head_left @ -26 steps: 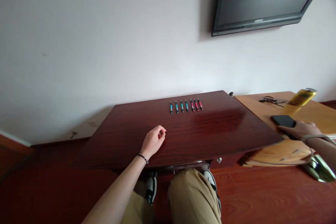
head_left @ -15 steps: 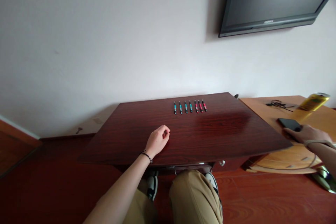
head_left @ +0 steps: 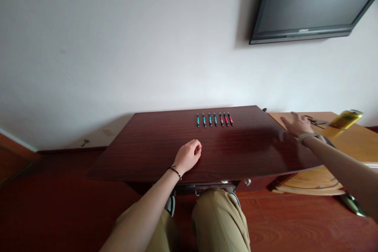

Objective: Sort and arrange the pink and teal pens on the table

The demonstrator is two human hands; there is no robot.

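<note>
A row of several small pens (head_left: 214, 119), some teal and some red, lies side by side near the far edge of a dark wooden table (head_left: 141, 153). My left hand (head_left: 189, 156) rests on the tabletop in a loose fist, nothing visible in it, well short of the pens. My right hand (head_left: 296, 124) hovers flat with fingers spread over the table's right edge, to the right of the pens, holding nothing. A band circles that wrist.
A lighter wooden desk (head_left: 351, 134) adjoins on the right, with a yellow can (head_left: 346, 118) and a tangle of dark cable (head_left: 314, 120). A flat screen (head_left: 315, 4) hangs on the white wall above. My knees show below the table's front edge.
My right hand has left the dark phone on the light desk and swung up and left to the dark table's right edge. My left hand stays put on the tabletop.
</note>
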